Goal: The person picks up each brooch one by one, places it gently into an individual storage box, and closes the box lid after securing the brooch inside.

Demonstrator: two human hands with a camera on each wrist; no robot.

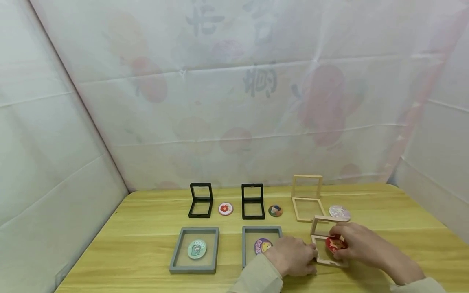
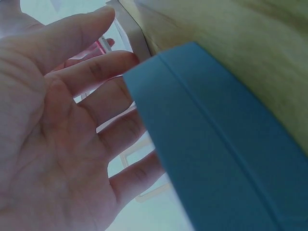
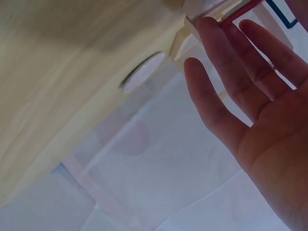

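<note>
My right hand (image 1: 360, 244) pinches a red round badge (image 1: 336, 244) between thumb and fingers, over the lower half of a small unfolded light wood display frame (image 1: 331, 263). In the right wrist view the red badge (image 3: 243, 12) shows partly behind the fingers. My left hand (image 1: 293, 257) has its fingertips at the left edge of that wood frame, its fingers loosely extended in the left wrist view. Below the left hand is a grey display frame (image 1: 244, 244) with a purple badge (image 1: 262, 245); its right part is hidden by the hand.
Another grey frame (image 1: 194, 270) with a mint badge (image 1: 197, 249) lies to the left. Behind stand two unfolded black frames (image 1: 200, 216) (image 1: 253, 217) and a larger wood frame (image 1: 296, 209), with a flower badge (image 1: 225, 208), a dark multicoloured badge (image 1: 275, 210) and a pale lavender badge (image 1: 340, 212).
</note>
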